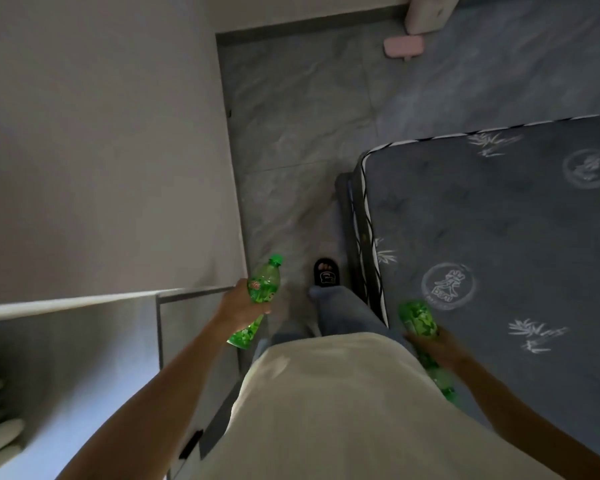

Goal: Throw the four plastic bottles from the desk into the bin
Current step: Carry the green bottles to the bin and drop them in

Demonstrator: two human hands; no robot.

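My left hand (240, 305) grips a green plastic bottle (262, 287) round its middle, cap pointing forward over the floor. My right hand (437, 348) holds green plastic bottles (418, 320) low beside my hip, at the mattress edge; the view is blurred there, and green plastic shows both in front of and behind the hand. I cannot tell whether that hand holds one bottle or two. No bin and no desk appear in view.
A bare grey mattress (499, 237) on a dark frame fills the right. A grey wall (101, 150) and a white cabinet (84, 306) stand on the left. A narrow strip of grey floor (291, 133) runs ahead between them. A pink object (403, 46) lies far ahead.
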